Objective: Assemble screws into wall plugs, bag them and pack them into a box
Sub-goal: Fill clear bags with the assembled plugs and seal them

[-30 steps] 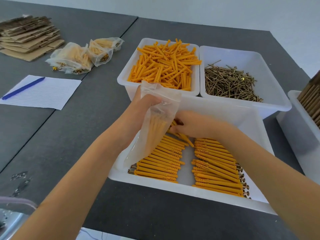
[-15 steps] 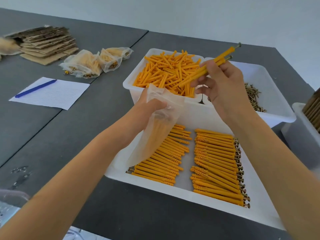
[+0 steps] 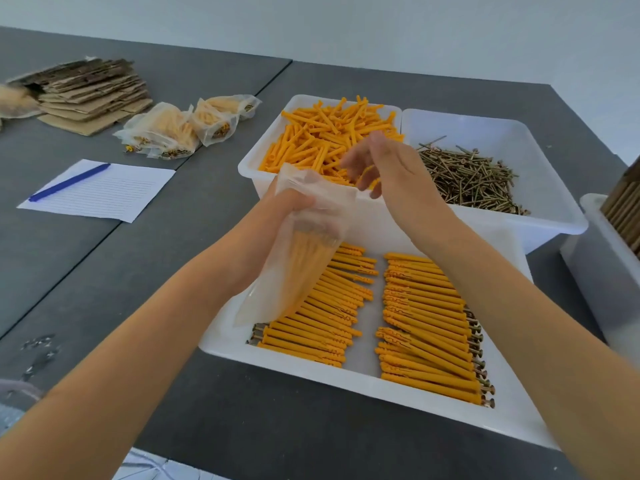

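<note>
The left hand point(image 3: 287, 209) grips a clear unlabelled bag point(image 3: 304, 251) of plugs while the right hand point(image 3: 388, 171) hovers with relaxed, loosely spread fingers.

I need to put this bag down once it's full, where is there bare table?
Bare grey table lies left of the front tray, between it and the lined paper, and along the near edge. Crowded: filled bags and cardboard stack far left, bins right.

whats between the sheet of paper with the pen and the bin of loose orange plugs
Only bare dark table top lies between the paper and the plug bin, crossed by a seam between table panels, as the head view shows. The filled bags sit further back.
</note>
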